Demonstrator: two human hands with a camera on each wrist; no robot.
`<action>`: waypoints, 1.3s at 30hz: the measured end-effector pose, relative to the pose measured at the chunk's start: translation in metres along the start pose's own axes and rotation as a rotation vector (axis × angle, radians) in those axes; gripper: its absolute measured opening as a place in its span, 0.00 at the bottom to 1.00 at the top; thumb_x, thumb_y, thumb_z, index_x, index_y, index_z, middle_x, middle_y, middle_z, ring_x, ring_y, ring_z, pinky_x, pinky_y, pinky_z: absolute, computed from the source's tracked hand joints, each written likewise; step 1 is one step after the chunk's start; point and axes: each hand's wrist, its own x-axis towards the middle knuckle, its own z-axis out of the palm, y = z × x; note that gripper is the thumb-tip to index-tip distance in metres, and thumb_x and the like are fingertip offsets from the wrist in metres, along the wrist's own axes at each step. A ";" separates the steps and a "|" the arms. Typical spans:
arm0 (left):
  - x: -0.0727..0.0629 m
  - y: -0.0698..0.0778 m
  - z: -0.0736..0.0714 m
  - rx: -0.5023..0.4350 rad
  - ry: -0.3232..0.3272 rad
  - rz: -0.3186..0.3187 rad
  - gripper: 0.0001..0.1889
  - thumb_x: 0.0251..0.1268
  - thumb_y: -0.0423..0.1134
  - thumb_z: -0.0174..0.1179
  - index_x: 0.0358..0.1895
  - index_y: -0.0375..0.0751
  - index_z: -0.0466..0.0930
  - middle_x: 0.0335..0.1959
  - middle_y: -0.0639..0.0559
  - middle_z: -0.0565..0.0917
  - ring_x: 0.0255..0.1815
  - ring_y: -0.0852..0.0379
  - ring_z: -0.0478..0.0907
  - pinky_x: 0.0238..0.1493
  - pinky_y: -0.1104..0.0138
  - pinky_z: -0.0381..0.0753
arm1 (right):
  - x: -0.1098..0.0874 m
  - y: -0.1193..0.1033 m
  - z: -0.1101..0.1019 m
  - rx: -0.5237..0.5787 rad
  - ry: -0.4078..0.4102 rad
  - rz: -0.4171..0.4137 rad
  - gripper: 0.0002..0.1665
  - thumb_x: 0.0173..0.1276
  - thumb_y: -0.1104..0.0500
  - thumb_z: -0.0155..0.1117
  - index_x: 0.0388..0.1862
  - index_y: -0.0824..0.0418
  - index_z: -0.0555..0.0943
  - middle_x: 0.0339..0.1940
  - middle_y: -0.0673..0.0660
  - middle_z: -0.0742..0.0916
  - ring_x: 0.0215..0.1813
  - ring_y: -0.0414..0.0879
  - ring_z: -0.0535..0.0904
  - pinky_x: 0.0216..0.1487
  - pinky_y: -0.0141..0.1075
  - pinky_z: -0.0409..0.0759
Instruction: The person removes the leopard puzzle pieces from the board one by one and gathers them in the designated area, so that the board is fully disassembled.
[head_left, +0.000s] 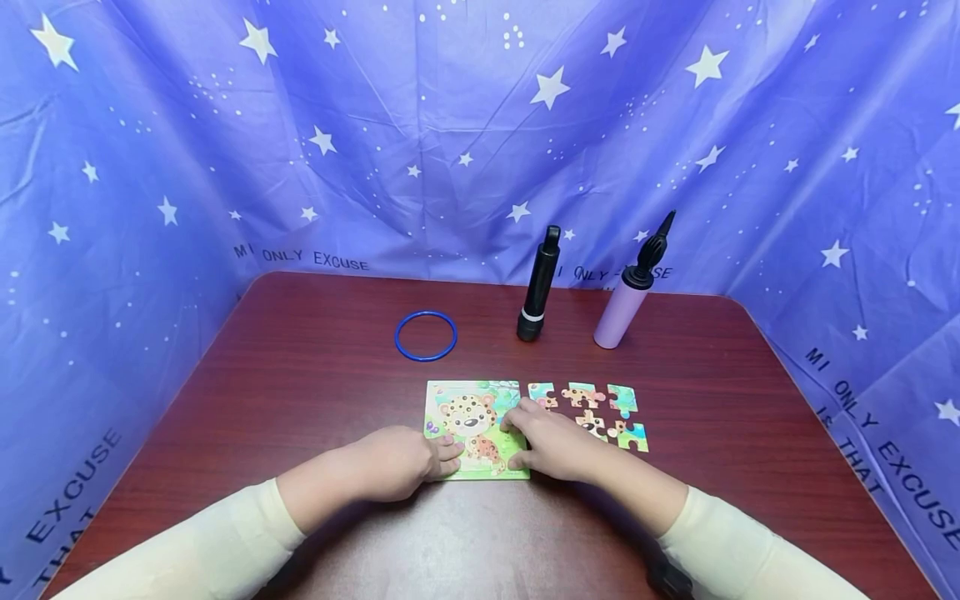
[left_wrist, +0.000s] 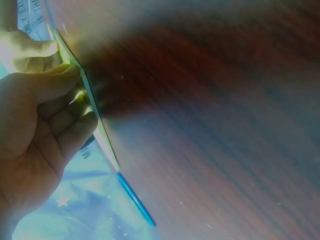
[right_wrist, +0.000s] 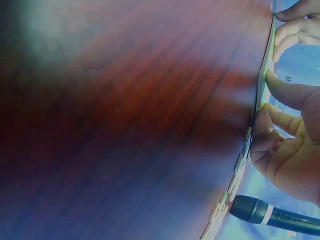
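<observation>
A puzzle board (head_left: 487, 392) with a spotted leopard cub on green lies flat on the table. My left hand (head_left: 408, 462) rests on its lower left part, fingertips touching the surface. Over the right edge, my right hand (head_left: 558, 442) touches the board with its thumb and fingers spread apart. Both wrist views show the board only edge-on, with the left hand (left_wrist: 45, 110) and right hand (right_wrist: 295, 145) against it. Several loose jigsaw pieces (head_left: 622, 400) lie just right of the board, some partly hidden by the right hand.
Behind the board are a blue ring (head_left: 426, 359), a black flashlight-like cylinder (head_left: 538, 283) and a purple hand pump (head_left: 622, 312) with a black nozzle. A dark object (head_left: 667, 579) shows by the right sleeve. A starry curtain (head_left: 420, 125) surrounds the brown table (head_left: 300, 358).
</observation>
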 end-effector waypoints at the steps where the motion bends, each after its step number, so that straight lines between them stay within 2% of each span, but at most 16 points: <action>1: 0.000 0.000 0.000 -0.003 0.003 -0.001 0.24 0.64 0.35 0.57 0.63 0.57 0.78 0.68 0.62 0.74 0.67 0.62 0.72 0.57 0.61 0.81 | 0.000 0.000 0.000 0.001 -0.002 0.002 0.24 0.59 0.48 0.74 0.51 0.55 0.79 0.41 0.46 0.75 0.34 0.39 0.71 0.36 0.35 0.74; 7: 0.000 0.001 -0.001 -0.014 0.001 -0.014 0.24 0.65 0.35 0.57 0.64 0.57 0.78 0.68 0.62 0.74 0.67 0.62 0.73 0.58 0.61 0.80 | 0.001 -0.002 0.001 -0.020 0.002 0.003 0.23 0.58 0.49 0.74 0.49 0.55 0.78 0.41 0.47 0.75 0.36 0.39 0.71 0.37 0.35 0.74; 12: 0.001 0.002 -0.002 -0.007 -0.001 -0.013 0.25 0.63 0.34 0.58 0.64 0.57 0.78 0.67 0.62 0.74 0.66 0.62 0.73 0.58 0.61 0.81 | -0.002 -0.005 0.002 -0.034 0.039 -0.004 0.24 0.58 0.51 0.75 0.48 0.55 0.74 0.42 0.48 0.74 0.35 0.39 0.71 0.37 0.36 0.75; 20: 0.001 0.002 -0.001 -0.021 -0.003 -0.014 0.26 0.62 0.33 0.57 0.64 0.56 0.78 0.68 0.60 0.74 0.67 0.60 0.73 0.58 0.59 0.80 | -0.006 -0.003 0.004 0.031 0.068 -0.011 0.24 0.60 0.52 0.73 0.50 0.54 0.73 0.39 0.46 0.76 0.36 0.38 0.72 0.37 0.36 0.75; 22: 0.001 0.002 -0.001 -0.019 0.001 -0.010 0.26 0.62 0.33 0.57 0.64 0.56 0.78 0.68 0.61 0.74 0.67 0.60 0.73 0.58 0.59 0.81 | -0.007 0.000 0.004 0.096 0.080 -0.023 0.22 0.61 0.53 0.72 0.48 0.54 0.72 0.35 0.45 0.77 0.34 0.37 0.72 0.37 0.34 0.75; 26: 0.002 0.002 0.001 -0.017 0.003 -0.006 0.26 0.62 0.33 0.57 0.64 0.56 0.78 0.68 0.61 0.74 0.67 0.60 0.73 0.58 0.60 0.80 | -0.011 0.008 0.002 0.350 0.074 -0.039 0.15 0.66 0.58 0.68 0.45 0.54 0.72 0.30 0.46 0.78 0.30 0.39 0.76 0.32 0.32 0.79; 28: 0.002 0.002 0.001 -0.015 0.003 -0.007 0.26 0.62 0.33 0.57 0.64 0.57 0.78 0.68 0.61 0.74 0.67 0.60 0.72 0.59 0.60 0.80 | -0.014 0.013 -0.001 0.476 0.062 -0.034 0.12 0.68 0.59 0.65 0.45 0.54 0.72 0.29 0.48 0.79 0.29 0.42 0.79 0.31 0.34 0.82; 30: 0.002 0.002 0.001 -0.007 0.002 -0.005 0.26 0.62 0.33 0.57 0.64 0.57 0.78 0.68 0.61 0.74 0.67 0.61 0.72 0.59 0.60 0.80 | -0.018 0.020 -0.005 0.557 0.050 -0.018 0.10 0.69 0.60 0.63 0.45 0.54 0.72 0.30 0.50 0.80 0.29 0.45 0.81 0.30 0.37 0.84; 34: 0.002 0.002 0.002 0.005 0.003 -0.001 0.26 0.63 0.33 0.56 0.64 0.57 0.78 0.68 0.61 0.74 0.67 0.61 0.73 0.58 0.61 0.81 | -0.030 0.034 -0.015 0.622 0.045 0.018 0.09 0.70 0.61 0.62 0.46 0.56 0.72 0.31 0.54 0.81 0.30 0.50 0.81 0.31 0.42 0.85; 39: 0.002 0.002 0.002 0.015 0.006 0.004 0.26 0.63 0.33 0.57 0.64 0.57 0.78 0.67 0.60 0.74 0.66 0.61 0.73 0.57 0.61 0.81 | -0.048 0.052 -0.027 0.650 0.039 0.067 0.11 0.69 0.60 0.63 0.46 0.58 0.72 0.31 0.58 0.80 0.29 0.51 0.81 0.31 0.45 0.85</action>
